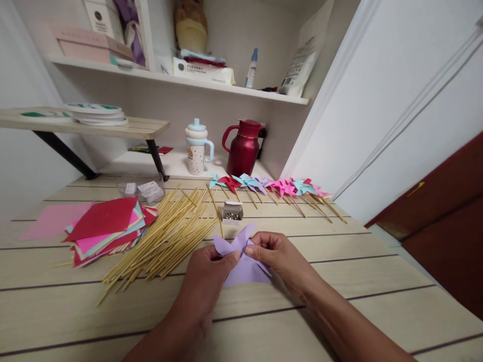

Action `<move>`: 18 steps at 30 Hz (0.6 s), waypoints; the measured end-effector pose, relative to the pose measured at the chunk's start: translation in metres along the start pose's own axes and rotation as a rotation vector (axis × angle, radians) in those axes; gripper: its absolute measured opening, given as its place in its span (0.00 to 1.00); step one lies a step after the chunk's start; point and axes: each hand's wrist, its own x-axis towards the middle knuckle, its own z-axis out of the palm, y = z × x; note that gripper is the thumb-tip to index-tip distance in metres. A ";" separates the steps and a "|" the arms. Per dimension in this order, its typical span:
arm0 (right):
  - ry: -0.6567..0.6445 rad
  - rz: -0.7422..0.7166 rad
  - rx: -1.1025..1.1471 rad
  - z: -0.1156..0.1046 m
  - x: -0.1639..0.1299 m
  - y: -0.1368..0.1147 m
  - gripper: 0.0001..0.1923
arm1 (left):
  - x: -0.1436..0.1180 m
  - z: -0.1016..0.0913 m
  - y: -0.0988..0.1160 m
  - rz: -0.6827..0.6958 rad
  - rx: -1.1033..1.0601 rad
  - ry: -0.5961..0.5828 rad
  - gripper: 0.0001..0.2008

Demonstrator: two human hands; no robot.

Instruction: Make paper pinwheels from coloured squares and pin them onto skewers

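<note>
Pinwheels (286, 187) look finished; left hand (208, 267) and right hand (274, 251) pinch a part-folded purple sheet (244, 274) — many loose sticks (162, 241) remain.

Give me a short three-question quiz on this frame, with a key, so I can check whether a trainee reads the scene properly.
1. Multiple choice: what do the left hand and the right hand hold together? A) a red jug B) a piece of purple paper C) a speckled cup
2. True or false: in the picture, the pinwheels lie to the right of the stacked sheets.
3. Fill in: between the stacked sheets and the small open box lies a pile of thin ____.

Key: 1 B; 2 true; 3 sticks.
</note>
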 end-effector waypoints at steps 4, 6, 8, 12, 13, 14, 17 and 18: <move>0.002 -0.026 -0.066 0.000 0.000 0.004 0.20 | 0.000 -0.001 -0.002 -0.007 -0.001 -0.016 0.13; 0.009 -0.035 -0.091 0.000 0.000 0.004 0.20 | 0.001 -0.001 -0.003 -0.006 -0.006 -0.012 0.13; 0.016 -0.039 -0.113 0.001 0.000 0.004 0.20 | 0.001 -0.001 -0.003 -0.007 -0.008 0.000 0.13; 0.038 -0.061 -0.173 0.001 0.000 0.002 0.20 | 0.001 0.000 -0.003 -0.009 -0.037 -0.019 0.11; 0.046 -0.070 -0.188 0.002 -0.001 0.001 0.20 | 0.000 0.001 -0.004 -0.011 -0.051 -0.028 0.11; 0.053 -0.079 -0.201 0.002 -0.001 -0.001 0.19 | 0.000 0.001 -0.004 -0.015 -0.065 -0.033 0.11; 0.080 -0.104 -0.239 0.003 -0.003 -0.003 0.18 | -0.002 0.001 -0.005 -0.030 -0.105 -0.043 0.12; 0.091 -0.110 -0.253 0.004 -0.003 -0.004 0.18 | -0.002 0.002 -0.005 -0.037 -0.119 -0.050 0.13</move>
